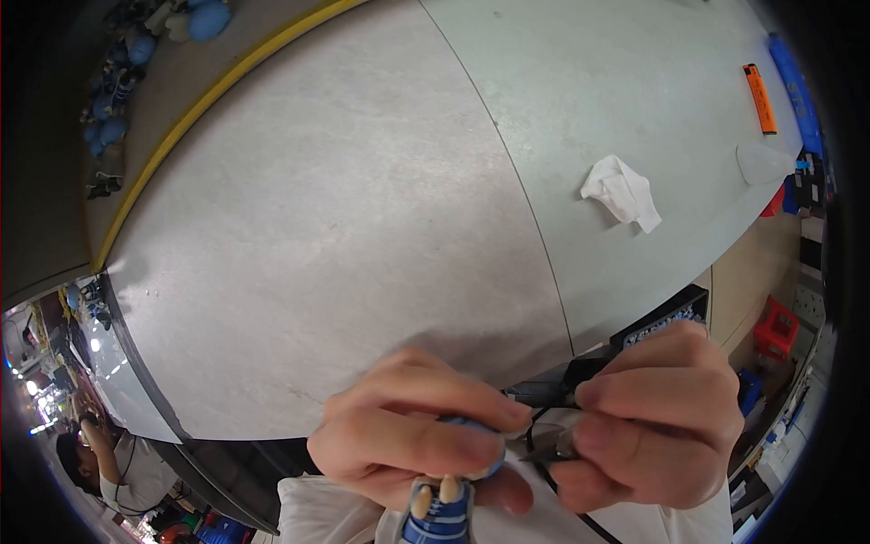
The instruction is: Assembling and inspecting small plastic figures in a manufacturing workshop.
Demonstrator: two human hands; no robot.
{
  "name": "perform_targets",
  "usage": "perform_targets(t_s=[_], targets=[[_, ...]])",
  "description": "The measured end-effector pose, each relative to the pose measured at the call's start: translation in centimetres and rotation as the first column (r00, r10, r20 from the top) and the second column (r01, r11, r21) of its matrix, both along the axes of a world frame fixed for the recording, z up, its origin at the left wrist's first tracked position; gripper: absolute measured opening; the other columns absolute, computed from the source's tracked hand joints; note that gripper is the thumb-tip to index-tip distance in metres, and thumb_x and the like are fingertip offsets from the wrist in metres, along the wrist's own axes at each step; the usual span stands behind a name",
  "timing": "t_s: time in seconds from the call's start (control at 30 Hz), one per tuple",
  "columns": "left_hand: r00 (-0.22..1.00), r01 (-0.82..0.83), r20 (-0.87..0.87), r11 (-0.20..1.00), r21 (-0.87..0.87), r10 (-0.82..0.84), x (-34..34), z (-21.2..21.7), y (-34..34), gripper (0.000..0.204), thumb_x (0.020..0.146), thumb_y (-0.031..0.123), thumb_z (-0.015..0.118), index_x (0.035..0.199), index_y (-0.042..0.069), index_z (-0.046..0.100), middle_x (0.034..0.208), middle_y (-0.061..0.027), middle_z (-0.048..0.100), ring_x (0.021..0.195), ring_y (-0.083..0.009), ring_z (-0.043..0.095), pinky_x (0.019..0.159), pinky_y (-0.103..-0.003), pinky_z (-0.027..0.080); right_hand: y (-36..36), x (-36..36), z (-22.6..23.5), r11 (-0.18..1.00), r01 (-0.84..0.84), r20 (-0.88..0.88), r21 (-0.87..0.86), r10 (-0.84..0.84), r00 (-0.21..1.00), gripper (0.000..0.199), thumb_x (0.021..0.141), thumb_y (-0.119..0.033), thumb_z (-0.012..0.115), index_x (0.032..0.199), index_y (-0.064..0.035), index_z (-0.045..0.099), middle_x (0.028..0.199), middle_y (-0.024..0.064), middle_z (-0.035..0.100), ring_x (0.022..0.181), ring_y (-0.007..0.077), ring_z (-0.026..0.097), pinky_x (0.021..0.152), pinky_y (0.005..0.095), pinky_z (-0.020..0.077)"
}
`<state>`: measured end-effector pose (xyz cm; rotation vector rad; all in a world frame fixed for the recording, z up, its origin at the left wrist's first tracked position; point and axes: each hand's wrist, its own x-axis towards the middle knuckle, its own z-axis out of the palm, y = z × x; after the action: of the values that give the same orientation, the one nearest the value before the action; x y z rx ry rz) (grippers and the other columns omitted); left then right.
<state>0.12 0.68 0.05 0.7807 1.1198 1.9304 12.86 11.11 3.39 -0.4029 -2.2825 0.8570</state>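
Observation:
Close to my body, below the near edge of the table, my left hand is closed around a small toy figure. Its body is blue with white stripes, with cream-coloured parts near the top; my fingers cover most of its blue upper part. Just to the right, my right hand pinches a small tool with a dark pointed metal tip. The tip points left at the figure, with a small gap between them; the fingers hide the tool's handle. A thin black cord runs between my hands.
A crumpled white cloth lies on the table, with an orange-and-black stick-shaped object farther right. A yellow-edged strip at left carries several blue toy pieces. A person sits lower left; a red stool stands right.

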Motion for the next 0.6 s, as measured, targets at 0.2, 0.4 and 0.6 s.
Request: perform_targets(t_s=[0.2,0.4,0.6], targets=[[0.996,-0.052,0.069,0.997,-0.053,0.056,0.44,0.06,-0.18,0.031,0.061,0.013,0.08,0.083,0.003,0.06,0.081,-0.0174,0.064,0.062,-0.0173,0.059,0.053,-0.024,0.043,0.31,-0.37,-0.46,0.996,-0.086,-0.042,-0.007,0.085,0.995,0.025,0.067,-0.024,0.076,0.076,-0.0098,0.057,0.074,0.0043,0.056,0.053,0.0121,0.05,0.043,0.0213,0.0357],[0.999,-0.045,-0.016,0.999,-0.022,0.045,0.33,-0.1,-0.13,0.032,0.061,0.012,0.081,0.083,0.003,0.06,0.08,-0.0171,0.064,0.061,-0.0173,0.059,0.053,-0.024,0.043,0.34,-0.6,-0.55,0.996,-0.088,-0.051,0.006,0.088,0.995,0.023,0.066,-0.023,0.076,0.076,-0.0102,0.058,0.075,0.0043,0.057,0.053,0.0115,0.05,0.042,0.0214,0.0356],[0.997,0.018,-0.079,0.999,-0.037,-0.021,-0.47,-0.08,-0.1,0.033,0.06,0.012,0.081,0.084,0.005,0.06,0.08,-0.0169,0.064,0.062,-0.0176,0.06,0.055,-0.024,0.043,0.08,-0.46,-0.23,0.997,-0.066,-0.017,0.041,0.067,0.998,0.021,0.068,-0.022,0.074,0.076,-0.0105,0.057,0.076,0.0041,0.055,0.053,0.012,0.049,0.042,0.0216,0.0348]])
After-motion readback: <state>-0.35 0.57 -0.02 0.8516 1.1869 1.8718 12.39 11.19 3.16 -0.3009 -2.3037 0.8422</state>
